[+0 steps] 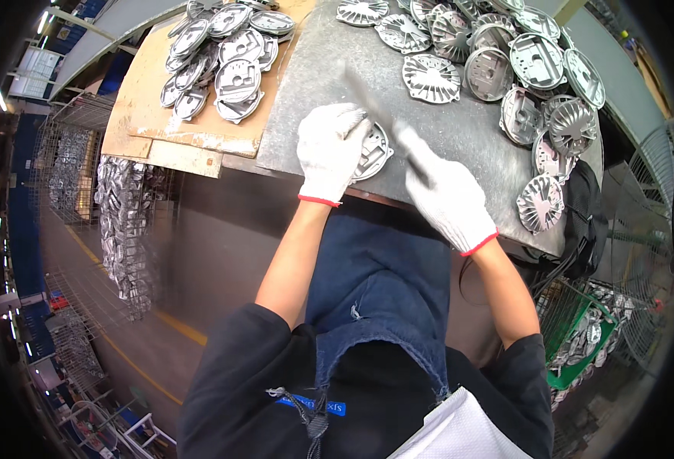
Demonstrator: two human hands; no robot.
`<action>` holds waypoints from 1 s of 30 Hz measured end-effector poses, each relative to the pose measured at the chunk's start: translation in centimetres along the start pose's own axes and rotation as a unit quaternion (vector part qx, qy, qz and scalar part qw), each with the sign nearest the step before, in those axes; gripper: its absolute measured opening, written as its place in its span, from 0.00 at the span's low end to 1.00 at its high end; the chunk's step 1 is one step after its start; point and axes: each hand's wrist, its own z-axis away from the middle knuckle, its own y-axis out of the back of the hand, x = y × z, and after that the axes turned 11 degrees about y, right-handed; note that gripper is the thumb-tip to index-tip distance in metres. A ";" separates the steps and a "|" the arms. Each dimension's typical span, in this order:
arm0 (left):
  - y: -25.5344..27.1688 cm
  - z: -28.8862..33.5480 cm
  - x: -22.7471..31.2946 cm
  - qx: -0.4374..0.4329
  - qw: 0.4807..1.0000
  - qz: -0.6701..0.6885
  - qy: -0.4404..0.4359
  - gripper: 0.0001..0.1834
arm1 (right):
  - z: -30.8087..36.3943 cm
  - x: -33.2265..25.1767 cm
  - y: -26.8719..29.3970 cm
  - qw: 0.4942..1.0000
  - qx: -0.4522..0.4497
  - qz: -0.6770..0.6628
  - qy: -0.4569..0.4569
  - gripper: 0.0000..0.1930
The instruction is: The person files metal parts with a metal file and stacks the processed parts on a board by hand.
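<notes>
At the front edge of the grey metal tabletop (295, 115), my gloved left hand (331, 144) is closed on a round metal casting (373, 157) and holds it against the surface. The casting's ribbed, recessed side shows on the right; the rest is under the glove. My gloved right hand (445, 187) is wrapped around a long, slim file (363, 92), smeared by motion. Its blade slants up and left over the casting; whether it touches the casting I cannot tell.
A pile of round castings (239, 80) lies on a brown board (141, 99) at the left. More finned castings (431, 78) spread over the table's far and right side. Wire cages with metal parts (122, 222) stand at lower left, a green crate (582, 336) at lower right.
</notes>
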 end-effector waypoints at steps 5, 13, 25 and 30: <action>0.0 0.3 0.2 0.005 1.000 0.000 0.001 0.09 | 1.1 -0.4 0.8 0.999 0.031 -0.019 0.031 0.38; 0.4 0.3 0.4 -0.001 1.000 -0.007 0.019 0.09 | 0.7 -2.1 0.0 0.990 0.074 0.091 0.075 0.41; 0.5 0.3 0.4 -0.029 0.998 -0.039 0.026 0.11 | 0.7 -2.0 0.1 0.994 -0.005 0.112 0.013 0.38; 0.4 0.2 0.8 -0.020 0.999 0.001 0.049 0.11 | 1.5 -2.1 0.7 0.998 0.045 0.044 0.025 0.37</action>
